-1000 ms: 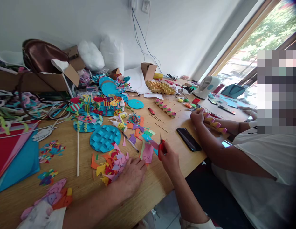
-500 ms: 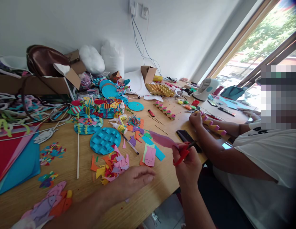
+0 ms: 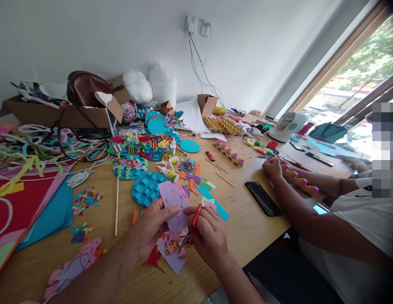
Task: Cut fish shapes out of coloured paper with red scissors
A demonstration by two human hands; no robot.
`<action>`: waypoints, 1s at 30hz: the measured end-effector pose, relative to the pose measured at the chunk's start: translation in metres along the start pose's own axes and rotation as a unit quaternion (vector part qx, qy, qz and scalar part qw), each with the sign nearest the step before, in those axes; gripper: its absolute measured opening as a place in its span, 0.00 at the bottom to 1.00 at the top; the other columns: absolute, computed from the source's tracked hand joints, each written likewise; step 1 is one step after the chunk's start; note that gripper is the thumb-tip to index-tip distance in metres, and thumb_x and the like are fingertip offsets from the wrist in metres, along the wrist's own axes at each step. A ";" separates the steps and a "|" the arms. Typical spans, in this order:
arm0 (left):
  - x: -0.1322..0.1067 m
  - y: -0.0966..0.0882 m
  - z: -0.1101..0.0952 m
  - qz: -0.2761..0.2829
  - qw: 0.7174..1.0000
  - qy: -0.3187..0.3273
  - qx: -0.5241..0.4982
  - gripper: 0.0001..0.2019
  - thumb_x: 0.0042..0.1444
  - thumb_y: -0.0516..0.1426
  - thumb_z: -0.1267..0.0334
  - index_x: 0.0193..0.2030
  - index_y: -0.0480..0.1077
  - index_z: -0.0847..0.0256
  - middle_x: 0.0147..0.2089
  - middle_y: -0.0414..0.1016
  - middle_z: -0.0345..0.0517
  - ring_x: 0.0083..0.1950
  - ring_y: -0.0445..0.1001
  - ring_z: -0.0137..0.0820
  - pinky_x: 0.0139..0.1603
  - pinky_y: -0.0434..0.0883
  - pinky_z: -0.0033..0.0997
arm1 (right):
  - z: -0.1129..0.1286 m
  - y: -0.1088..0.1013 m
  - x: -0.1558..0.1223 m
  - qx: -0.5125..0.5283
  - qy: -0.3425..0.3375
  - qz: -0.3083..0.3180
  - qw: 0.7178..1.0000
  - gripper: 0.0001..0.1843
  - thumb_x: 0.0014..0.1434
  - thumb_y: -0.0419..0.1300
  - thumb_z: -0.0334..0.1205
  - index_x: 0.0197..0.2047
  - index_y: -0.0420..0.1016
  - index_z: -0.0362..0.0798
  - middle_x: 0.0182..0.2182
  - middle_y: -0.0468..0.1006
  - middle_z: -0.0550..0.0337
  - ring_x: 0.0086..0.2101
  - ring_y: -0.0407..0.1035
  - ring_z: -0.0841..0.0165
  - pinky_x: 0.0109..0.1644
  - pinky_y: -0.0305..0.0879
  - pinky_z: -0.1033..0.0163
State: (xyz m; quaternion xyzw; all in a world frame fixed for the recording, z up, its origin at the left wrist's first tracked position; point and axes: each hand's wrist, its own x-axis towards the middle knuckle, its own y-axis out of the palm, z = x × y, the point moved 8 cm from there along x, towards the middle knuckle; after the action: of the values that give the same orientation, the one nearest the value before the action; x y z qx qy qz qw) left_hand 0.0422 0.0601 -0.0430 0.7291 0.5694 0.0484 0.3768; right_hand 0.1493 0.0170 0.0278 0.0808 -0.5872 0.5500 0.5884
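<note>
In the middle of the head view, my left hand (image 3: 152,226) grips a lilac piece of paper (image 3: 169,200) between thumb and fingers. A fish outline is drawn on it. My right hand (image 3: 212,236) is closed around red-handled scissors (image 3: 195,219), whose blades point down and toward the left. Its fingertips also touch the right edge of the lilac paper. Below both hands lies a pile of coloured paper scraps (image 3: 171,257), partly hidden by them. Cut-out paper fish (image 3: 71,270) lie at the lower left, beside my left forearm.
A round blue woven paper piece (image 3: 147,188), glue bottles (image 3: 169,174) and a wooden stick (image 3: 116,207) lie beyond my hands. A black phone (image 3: 262,198) rests at right, near a co-worker's arm (image 3: 297,223). Coloured sheets (image 3: 57,215) are stacked at left.
My left hand, open and empty before, now grips the lilac paper. My right hand has come left toward it with the scissors, now pointing down. The view has shifted left.
</note>
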 end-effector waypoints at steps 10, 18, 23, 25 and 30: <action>0.000 -0.017 -0.030 -0.045 0.988 0.083 0.123 0.16 0.33 0.70 0.61 0.32 0.77 0.62 0.29 0.81 0.43 0.30 0.75 0.32 0.33 0.71 0.29 | -0.055 0.034 -0.026 0.372 0.434 -0.043 0.819 0.07 0.54 0.63 0.43 0.32 0.71 0.48 0.30 0.75 0.60 0.25 0.66 0.71 0.29 0.64 0.65; 0.015 -0.016 -0.005 0.022 0.968 0.060 0.242 0.08 0.38 0.67 0.62 0.26 0.77 0.62 0.23 0.78 0.42 0.25 0.72 0.31 0.28 0.67 0.28 | -0.066 0.044 -0.029 0.422 0.500 -0.062 0.754 0.13 0.45 0.67 0.42 0.25 0.68 0.47 0.17 0.65 0.69 0.19 0.56 0.75 0.22 0.54 0.69; 0.024 -0.011 -0.004 -0.001 0.956 0.058 0.287 0.09 0.39 0.66 0.61 0.17 0.74 0.62 0.13 0.67 0.37 0.15 0.61 0.25 0.17 0.56 0.23 | -0.075 0.025 -0.027 0.375 0.488 -0.107 0.781 0.12 0.46 0.67 0.42 0.25 0.67 0.47 0.17 0.64 0.69 0.18 0.55 0.75 0.21 0.53 0.69; 0.026 -0.007 -0.003 0.005 0.956 0.057 0.286 0.09 0.38 0.66 0.62 0.15 0.73 0.62 0.12 0.67 0.37 0.15 0.61 0.25 0.17 0.56 0.23 | -0.079 0.014 -0.026 0.345 0.482 -0.119 0.797 0.11 0.46 0.66 0.42 0.26 0.67 0.47 0.18 0.64 0.69 0.19 0.56 0.74 0.21 0.54 0.69; 0.028 -0.014 -0.007 -0.014 0.957 0.065 0.281 0.06 0.38 0.65 0.62 0.19 0.75 0.63 0.16 0.72 0.39 0.17 0.64 0.25 0.18 0.59 0.23 | -0.106 -0.017 -0.043 0.210 0.484 -0.110 0.842 0.12 0.48 0.63 0.45 0.27 0.66 0.48 0.20 0.64 0.68 0.20 0.58 0.73 0.23 0.57 0.67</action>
State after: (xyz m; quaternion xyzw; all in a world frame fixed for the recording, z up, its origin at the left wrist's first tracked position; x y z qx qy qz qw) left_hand 0.0366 0.0887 -0.0563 0.7930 0.5932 -0.0712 0.1195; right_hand 0.2386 0.0657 -0.0275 -0.0100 -0.0858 0.5610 0.8233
